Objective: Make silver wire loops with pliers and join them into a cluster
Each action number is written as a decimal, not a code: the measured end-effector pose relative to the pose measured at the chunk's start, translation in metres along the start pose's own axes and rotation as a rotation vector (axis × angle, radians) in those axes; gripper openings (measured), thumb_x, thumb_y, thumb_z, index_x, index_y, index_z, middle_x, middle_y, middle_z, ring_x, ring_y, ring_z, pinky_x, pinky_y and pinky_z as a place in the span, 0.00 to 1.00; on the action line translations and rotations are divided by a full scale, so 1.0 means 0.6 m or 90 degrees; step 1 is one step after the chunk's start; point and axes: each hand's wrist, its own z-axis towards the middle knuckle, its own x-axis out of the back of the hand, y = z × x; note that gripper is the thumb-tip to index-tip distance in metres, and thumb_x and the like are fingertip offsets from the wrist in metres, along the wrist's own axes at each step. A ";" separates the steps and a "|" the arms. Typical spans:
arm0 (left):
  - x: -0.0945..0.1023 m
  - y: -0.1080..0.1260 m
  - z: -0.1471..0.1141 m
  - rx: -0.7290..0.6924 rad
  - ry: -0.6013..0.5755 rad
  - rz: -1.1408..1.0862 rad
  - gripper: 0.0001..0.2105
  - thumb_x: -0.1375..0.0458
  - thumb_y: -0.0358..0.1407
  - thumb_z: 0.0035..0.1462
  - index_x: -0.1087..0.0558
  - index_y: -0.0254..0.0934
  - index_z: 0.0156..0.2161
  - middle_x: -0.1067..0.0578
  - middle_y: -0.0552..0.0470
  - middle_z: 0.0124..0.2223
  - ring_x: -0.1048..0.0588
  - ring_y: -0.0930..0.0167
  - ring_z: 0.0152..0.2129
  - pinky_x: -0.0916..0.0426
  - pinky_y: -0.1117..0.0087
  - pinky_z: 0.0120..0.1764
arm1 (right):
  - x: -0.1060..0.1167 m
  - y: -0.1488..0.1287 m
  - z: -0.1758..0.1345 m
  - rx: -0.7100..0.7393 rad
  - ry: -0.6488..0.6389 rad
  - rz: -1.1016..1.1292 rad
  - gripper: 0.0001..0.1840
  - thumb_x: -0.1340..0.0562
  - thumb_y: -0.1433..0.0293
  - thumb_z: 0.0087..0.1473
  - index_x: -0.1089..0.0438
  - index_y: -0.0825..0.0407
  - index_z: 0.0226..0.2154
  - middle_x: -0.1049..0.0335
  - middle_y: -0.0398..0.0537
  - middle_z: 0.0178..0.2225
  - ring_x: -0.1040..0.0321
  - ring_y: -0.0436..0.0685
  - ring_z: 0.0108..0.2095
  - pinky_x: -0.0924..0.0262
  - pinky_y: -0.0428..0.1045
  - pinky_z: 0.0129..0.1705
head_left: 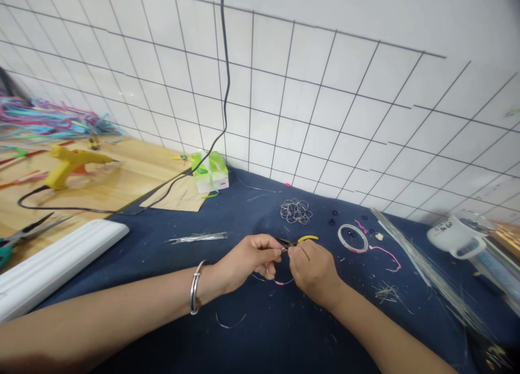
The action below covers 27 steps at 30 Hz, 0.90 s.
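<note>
My left hand, with a silver bangle on its wrist, pinches a thin wire that curves below both hands and has a pink wrapped section. My right hand is closed around pliers with a yellow handle; their dark jaws point left toward my left fingertips and meet the wire there. How the jaws grip it is too small to tell. Beyond my hands lies a bundle of looped wire. Left of them rests a bunch of straight wire pieces, and a curved wire piece lies nearer me.
A ring-shaped spool with pink thread, wire scraps, long wires and a white mug stand to the right. Leftward are a yellow glue gun, scissors, a white bar and a green tissue pack.
</note>
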 end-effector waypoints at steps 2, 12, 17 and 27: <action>0.001 -0.004 0.000 0.000 -0.003 0.015 0.08 0.42 0.37 0.51 0.32 0.33 0.32 0.28 0.53 0.20 0.30 0.75 0.16 0.36 0.75 0.22 | 0.000 -0.001 0.000 0.000 -0.005 0.001 0.09 0.48 0.74 0.54 0.38 0.53 0.25 0.40 0.46 0.24 0.44 0.53 0.28 0.49 0.50 0.32; 0.019 0.008 0.009 0.105 -0.093 -0.050 0.08 0.39 0.33 0.47 0.33 0.33 0.32 0.28 0.54 0.28 0.27 0.75 0.17 0.30 0.68 0.26 | 0.000 -0.007 0.002 0.028 -0.007 0.018 0.10 0.48 0.74 0.54 0.40 0.52 0.23 0.42 0.45 0.23 0.46 0.53 0.27 0.52 0.50 0.29; 0.027 0.005 0.016 0.148 -0.119 -0.067 0.08 0.40 0.33 0.48 0.33 0.33 0.34 0.28 0.53 0.27 0.27 0.73 0.18 0.29 0.66 0.26 | -0.004 -0.009 0.001 0.030 -0.029 0.029 0.10 0.49 0.74 0.54 0.40 0.52 0.23 0.41 0.45 0.23 0.46 0.53 0.27 0.53 0.50 0.30; 0.040 0.003 0.024 0.194 -0.183 -0.109 0.07 0.40 0.30 0.47 0.32 0.33 0.33 0.27 0.54 0.25 0.26 0.73 0.18 0.28 0.64 0.29 | -0.003 -0.010 0.002 -0.001 -0.064 0.047 0.10 0.50 0.74 0.54 0.39 0.52 0.23 0.40 0.46 0.25 0.45 0.54 0.28 0.51 0.50 0.31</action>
